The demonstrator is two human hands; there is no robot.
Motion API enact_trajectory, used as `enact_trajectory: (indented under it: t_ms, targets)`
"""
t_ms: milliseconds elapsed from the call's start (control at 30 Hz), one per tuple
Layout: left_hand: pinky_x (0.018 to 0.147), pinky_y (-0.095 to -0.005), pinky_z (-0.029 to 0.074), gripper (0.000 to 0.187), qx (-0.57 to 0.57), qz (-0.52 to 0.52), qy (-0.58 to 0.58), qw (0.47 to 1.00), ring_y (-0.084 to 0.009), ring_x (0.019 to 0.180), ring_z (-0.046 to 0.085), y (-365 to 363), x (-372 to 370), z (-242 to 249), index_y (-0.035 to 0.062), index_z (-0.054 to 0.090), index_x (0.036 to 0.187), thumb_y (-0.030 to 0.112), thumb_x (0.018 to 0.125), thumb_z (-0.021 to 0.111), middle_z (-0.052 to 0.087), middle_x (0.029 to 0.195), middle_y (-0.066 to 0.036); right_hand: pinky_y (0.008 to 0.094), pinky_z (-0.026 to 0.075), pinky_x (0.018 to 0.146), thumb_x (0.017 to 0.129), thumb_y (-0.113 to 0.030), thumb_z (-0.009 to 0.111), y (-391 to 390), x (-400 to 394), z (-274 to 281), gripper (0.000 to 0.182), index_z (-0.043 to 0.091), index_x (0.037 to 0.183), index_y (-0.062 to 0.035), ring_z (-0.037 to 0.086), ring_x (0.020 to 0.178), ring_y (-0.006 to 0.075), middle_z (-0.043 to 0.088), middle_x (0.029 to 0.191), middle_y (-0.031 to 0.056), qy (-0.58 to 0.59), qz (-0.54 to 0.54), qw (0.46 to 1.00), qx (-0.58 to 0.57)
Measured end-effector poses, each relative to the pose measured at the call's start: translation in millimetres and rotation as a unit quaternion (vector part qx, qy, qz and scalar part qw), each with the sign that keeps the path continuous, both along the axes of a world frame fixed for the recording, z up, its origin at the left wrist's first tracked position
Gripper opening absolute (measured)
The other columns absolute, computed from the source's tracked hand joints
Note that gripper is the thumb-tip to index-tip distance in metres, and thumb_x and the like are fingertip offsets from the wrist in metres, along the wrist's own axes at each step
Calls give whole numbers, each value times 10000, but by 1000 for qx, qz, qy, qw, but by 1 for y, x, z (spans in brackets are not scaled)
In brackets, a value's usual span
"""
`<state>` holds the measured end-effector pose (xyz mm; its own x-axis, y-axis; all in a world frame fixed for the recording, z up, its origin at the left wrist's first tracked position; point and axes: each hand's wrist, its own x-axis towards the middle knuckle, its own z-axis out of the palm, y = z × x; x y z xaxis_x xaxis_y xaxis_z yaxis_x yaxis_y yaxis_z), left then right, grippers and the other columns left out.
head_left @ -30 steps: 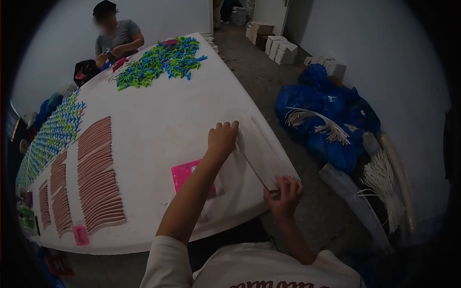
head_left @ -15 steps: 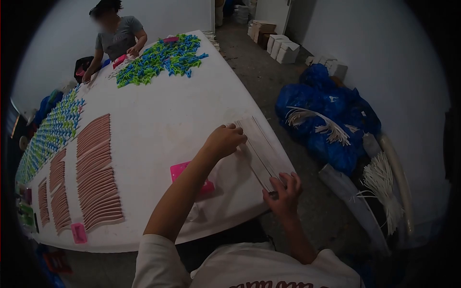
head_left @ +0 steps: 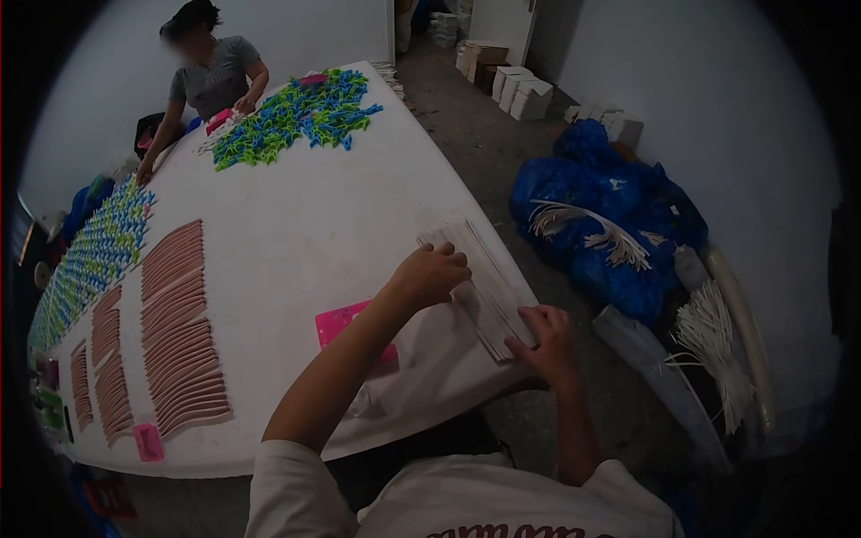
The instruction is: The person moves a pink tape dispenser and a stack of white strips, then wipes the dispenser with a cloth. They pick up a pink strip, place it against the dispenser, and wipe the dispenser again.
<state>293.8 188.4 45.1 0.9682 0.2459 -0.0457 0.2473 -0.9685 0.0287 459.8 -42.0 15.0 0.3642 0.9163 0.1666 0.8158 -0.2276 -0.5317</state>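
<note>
Thin, whitish strips [head_left: 491, 291] are laid side by side in a narrow, flat band on the table [head_left: 287, 242]. They are set lengthwise, nearly parallel, close to the table's right edge, their near ends close to its front edge.

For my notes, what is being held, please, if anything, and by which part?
Cannot be told: left hand and right hand are at the pale strips, but no grip is clear.

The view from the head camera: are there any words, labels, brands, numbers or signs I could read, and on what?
No text is legible.
Wearer's pale shirt: dark red script, cut off by the picture's edge, unreadable.
Small pink piece, lower left: dark marks, too small to tell.
</note>
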Motion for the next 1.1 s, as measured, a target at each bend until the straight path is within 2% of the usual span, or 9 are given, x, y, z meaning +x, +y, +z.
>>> enact_trajectory:
  t_ms: [200,333,533,600,733,800,900,967,1100]
  targets:
    - [903,-376,501,452,0,-16,-44,999,-234,1146,551,-2,-6,-2,200,667,1138,274,722,828,619,1176,7,430,440,990,757,-357,824,5,10,4,507,687,1176,-107,497,1148,273,589,1134,71,5,7,1000,-5]
    - [901,-380,499,452,-59,-1,-38,998,-238,1134,555,-9,-6,2,270,685,1164,308,733,816,617,1172,1,430,441,989,756,-344,825,7,13,-2,508,682,1185,-112,495,1149,274,594,1124,69,2,2,1000,-4]
    - [912,-381,496,414,-9,-50,-66,997,-230,1148,548,-10,-2,-5,254,703,1132,332,738,805,616,1178,-3,446,450,992,765,-318,819,-1,7,1,508,670,1208,-116,488,1191,278,592,1169,70,-28,5,1000,4]
    - [915,-382,495,435,1,-57,-61,996,-227,1159,545,-10,-1,-8,249,694,1147,333,735,807,616,1180,-5,417,432,1008,699,-266,845,-8,11,4,549,672,1194,-103,516,1170,297,587,1220,99,29,47,997,53]
    - [940,-385,498,476,0,-27,-32,999,-228,1166,553,-15,1,-7,243,663,1192,359,751,800,613,1224,6,422,429,1019,673,-246,859,-21,24,2,582,665,1201,-94,507,1203,298,577,1270,109,67,68,994,49]
    - [959,-382,501,477,3,-20,-12,1000,-229,1168,554,-20,0,-1,245,654,1203,373,765,792,609,1263,17,406,555,932,696,-213,870,-21,33,-2,590,652,1233,-100,493,1237,294,552,1307,108,-43,116,991,40]
    - [950,-387,507,498,-29,-24,-2,999,-238,1154,560,-20,-4,3,285,645,1237,392,771,784,597,1281,11,406,549,947,686,-168,862,-19,32,1,554,671,1201,-97,504,1226,286,580,1284,93,52,104,992,44]
    - [901,-401,509,511,-33,-44,-31,998,-264,1142,568,-21,-6,0,336,647,1237,382,752,800,609,1201,-27,404,558,938,684,-150,857,-19,34,-1,532,680,1184,-100,508,1222,282,592,1272,85,28,104,993,43]
    - [889,-398,514,511,-22,-36,-26,999,-266,1139,566,-25,-9,-6,371,642,1248,409,760,787,594,1230,-31,381,590,903,676,-147,855,-18,35,-5,505,702,1156,-113,520,1207,275,611,1255,71,-9,102,993,51]
